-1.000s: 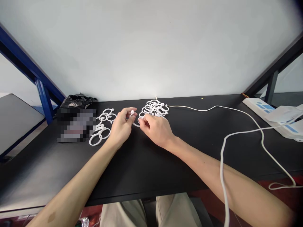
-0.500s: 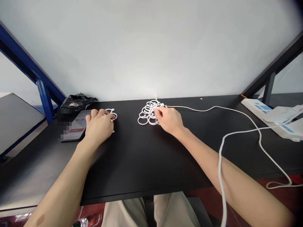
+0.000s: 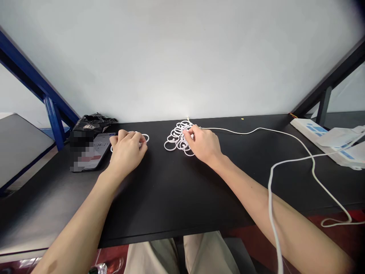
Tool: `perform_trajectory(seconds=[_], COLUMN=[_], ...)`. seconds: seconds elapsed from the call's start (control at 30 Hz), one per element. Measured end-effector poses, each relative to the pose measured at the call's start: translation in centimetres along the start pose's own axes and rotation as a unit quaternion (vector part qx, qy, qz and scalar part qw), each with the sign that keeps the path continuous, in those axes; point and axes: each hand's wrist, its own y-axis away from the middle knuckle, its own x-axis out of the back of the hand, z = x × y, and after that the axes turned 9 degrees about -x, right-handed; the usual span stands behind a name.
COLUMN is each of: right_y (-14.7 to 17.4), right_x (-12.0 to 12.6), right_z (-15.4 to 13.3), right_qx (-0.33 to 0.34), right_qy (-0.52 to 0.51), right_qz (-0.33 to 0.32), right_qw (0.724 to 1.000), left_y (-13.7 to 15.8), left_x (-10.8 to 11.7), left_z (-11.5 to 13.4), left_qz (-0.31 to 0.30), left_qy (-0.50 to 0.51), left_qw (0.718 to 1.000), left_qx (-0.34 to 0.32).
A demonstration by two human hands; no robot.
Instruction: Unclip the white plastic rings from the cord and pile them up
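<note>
A loose pile of thin white rings [image 3: 176,139] with small knobs on them lies at the middle of the black table. My right hand [image 3: 203,142] is at the pile's right side, thumb and forefinger pinched on a ring; the fingertips are partly hidden. Farther left, my left hand [image 3: 128,148] is closed palm-down over more white rings. One white ring [image 3: 146,136] sticks out past its thumb and forefinger, and another loop edge shows at the hand's left side. The rest of what lies under that hand is hidden.
Left of my left hand lies a phone [image 3: 98,152] with a timer on its screen, and behind it a crumpled black plastic bag [image 3: 94,122]. A white cable [image 3: 270,182] crosses over my right forearm. At the right stands a white and blue box [image 3: 316,131].
My left hand has shifted slightly right, away from the phone, with the ring beside its fingers. My right hand has barely moved, while the rings under it have spread a little.
</note>
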Motion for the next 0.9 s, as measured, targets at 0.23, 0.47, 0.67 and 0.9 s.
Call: perform_trajectory(seconds=[0.23,0.47,0.67,0.9], right_y=[2.5,2.8,3.2,3.3], right_x=[-0.8,-1.0,-0.8,-0.4], right_z=[-1.9,-2.2,-2.5,-2.8], right_qx=[0.193,0.134,0.154,0.159], right_qy=[-0.079,-0.104,-0.034,0.004], right_qz=[-0.06,-0.041,-0.084,-0.114], right_qw=[0.976,0.985,0.984,0.981], left_y=[-0.5,-0.5,-0.2,-0.2], left_x=[1.9,2.1,0.6,0.3], left_z=[3.7,3.9,4.0,4.2], left_qz=[-0.02,-0.041,-0.057,-0.025], left_qy=[0.256,0.347,0.174,0.108], left_qw=[0.965,0.937,0.978,0.988], left_qx=[-0.047,0.008,-0.1,-0.106])
